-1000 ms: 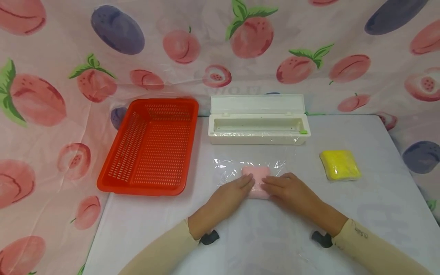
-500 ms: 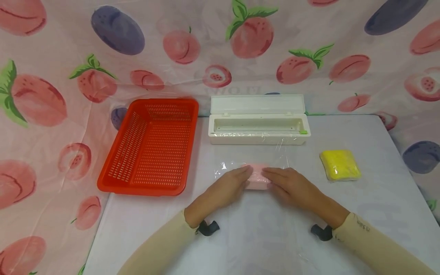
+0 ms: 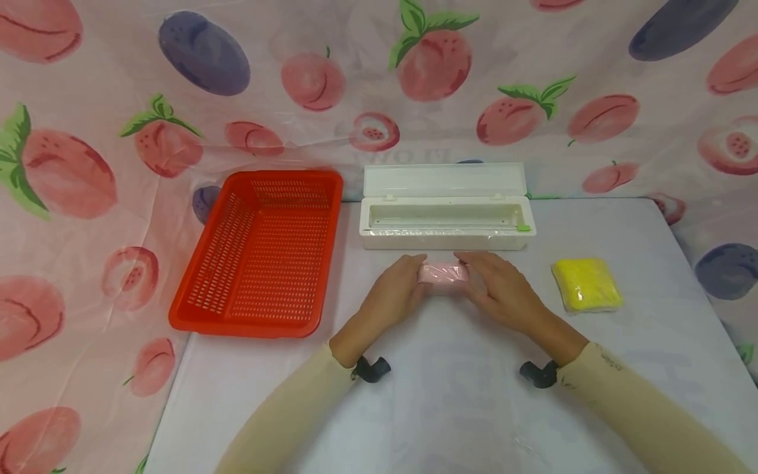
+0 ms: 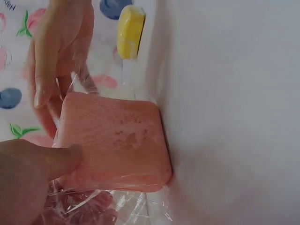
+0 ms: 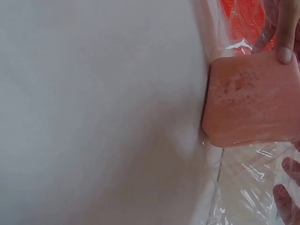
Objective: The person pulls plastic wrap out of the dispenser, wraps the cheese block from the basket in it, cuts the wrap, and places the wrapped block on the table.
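Observation:
A pink block (image 3: 443, 273) with rounded corners stands tilted up on one edge on the white table, clear cling film (image 5: 253, 183) against its far side. My left hand (image 3: 391, 293) grips it; in the left wrist view the thumb lies on its blotchy near face and the fingers show through the film behind. My right hand (image 3: 506, 289) is at the block's right side. Its fingers (image 5: 283, 201) sit behind the film in the right wrist view, while its thumb (image 4: 42, 91) stands apart from the block in the left wrist view.
Just beyond the hands stands a long white cling film dispenser (image 3: 447, 241), lid raised. A red perforated basket (image 3: 245, 328) is at the left. To the right lies a film-wrapped yellow block (image 3: 586, 284). Fruit-patterned cloth (image 3: 320, 138) hangs behind the table.
From lying flat under both hands, the pink block has been tipped up onto its edge and moved away from me, towards the dispenser. Both hands moved forward with it.

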Demonstrator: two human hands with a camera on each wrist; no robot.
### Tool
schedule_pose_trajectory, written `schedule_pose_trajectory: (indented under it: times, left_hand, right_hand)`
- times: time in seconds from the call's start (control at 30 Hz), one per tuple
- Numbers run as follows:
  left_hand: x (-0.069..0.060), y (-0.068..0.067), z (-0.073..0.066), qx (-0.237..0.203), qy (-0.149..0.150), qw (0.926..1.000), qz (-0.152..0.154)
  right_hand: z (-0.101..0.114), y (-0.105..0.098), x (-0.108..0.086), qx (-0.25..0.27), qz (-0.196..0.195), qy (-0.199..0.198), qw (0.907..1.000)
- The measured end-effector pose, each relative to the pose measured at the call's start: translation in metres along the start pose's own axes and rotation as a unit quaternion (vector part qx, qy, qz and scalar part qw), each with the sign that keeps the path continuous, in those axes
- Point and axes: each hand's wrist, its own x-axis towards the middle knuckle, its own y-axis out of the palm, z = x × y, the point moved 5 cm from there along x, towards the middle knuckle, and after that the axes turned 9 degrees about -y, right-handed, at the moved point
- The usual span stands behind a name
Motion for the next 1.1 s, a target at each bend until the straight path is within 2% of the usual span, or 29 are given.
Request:
schedule_pose_trajectory:
  times: [0.13, 0.3, 0.47, 0.57, 0.63, 0.7, 0.77, 0.83, 0.93, 1.1]
  left_hand:
    - [0.013, -0.002, 0.005, -0.03, -0.042, 0.9985, -0.016]
    - [0.026, -0.002, 0.011, -0.038, -0.047, 0.9971, -0.045]
    - [0.035, -0.002, 0.021, -0.073, -0.068, 0.9933, -0.058]
    - [0.036, -0.002, 0.026, -0.055, -0.078, 0.9918, -0.085]
    - [0.036, -0.003, 0.025, -0.01, -0.064, 0.9911, -0.116]
    - [0.033, -0.002, 0.022, 0.05, -0.03, 0.9874, -0.147]
    - [0.03, -0.001, 0.018, 0.113, 0.017, 0.978, -0.174]
    - [0.027, 0.002, 0.014, 0.164, 0.058, 0.9667, -0.188]
    - [0.025, 0.006, 0.013, 0.192, 0.081, 0.9604, -0.185]
    - [0.028, 0.01, 0.015, 0.194, 0.071, 0.9651, -0.161]
  right_hand:
    - [-0.002, -0.001, 0.012, -0.034, -0.041, 0.02, 0.9984]
    - [-0.011, 0.0, 0.025, -0.034, -0.062, 0.049, 0.9963]
    - [-0.024, 0.0, 0.033, -0.006, -0.106, 0.083, 0.991]
    - [-0.03, -0.001, 0.034, -0.021, -0.129, 0.094, 0.987]
    - [-0.031, -0.002, 0.033, -0.044, -0.142, 0.095, 0.9844]
    - [-0.03, -0.003, 0.032, -0.071, -0.152, 0.088, 0.9819]
    - [-0.027, -0.004, 0.031, -0.09, -0.16, 0.07, 0.9806]
    - [-0.024, -0.003, 0.031, -0.105, -0.164, 0.05, 0.9796]
    - [-0.022, 0.0, 0.032, -0.117, -0.163, 0.027, 0.9793]
    - [-0.024, 0.004, 0.032, -0.123, -0.159, 0.027, 0.9791]
